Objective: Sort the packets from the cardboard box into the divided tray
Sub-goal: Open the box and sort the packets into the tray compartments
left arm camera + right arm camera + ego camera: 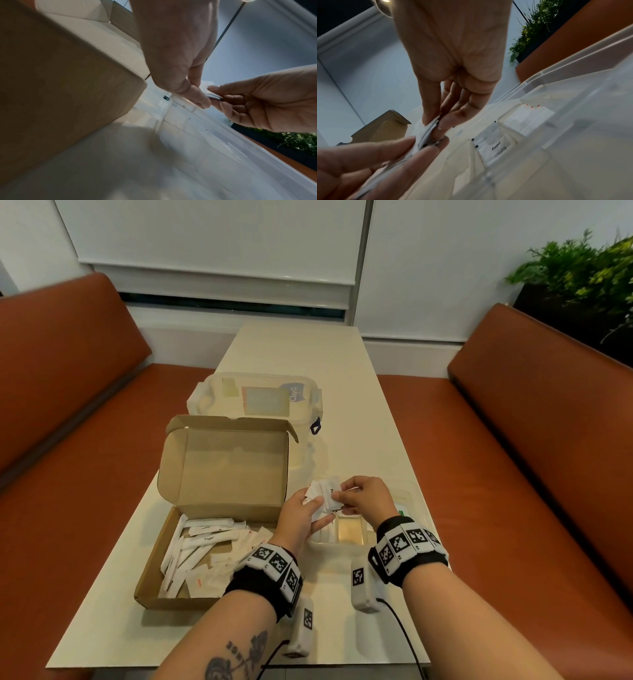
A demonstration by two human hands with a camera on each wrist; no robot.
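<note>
The open cardboard box (150, 570) sits at the left of the table with several white packets (198, 556) loose inside. Right of it lies the clear divided tray (349, 530), partly hidden under my hands. My left hand (320, 510) holds a small fanned stack of white packets (323, 491) above the tray. My right hand (342, 499) pinches one packet of that stack between thumb and fingers (431, 119). In the right wrist view, one tray (573, 94) compartment holds a packet marked Pepper (496, 148) and another holds red-marked packets (530, 115).
A clear lidded plastic container (260, 398) stands behind the box. Orange bench seats (85, 474) flank the narrow table (291, 354) on both sides, with a plant (582, 268) at the far right. Cables hang from the wrist units near the table's front edge.
</note>
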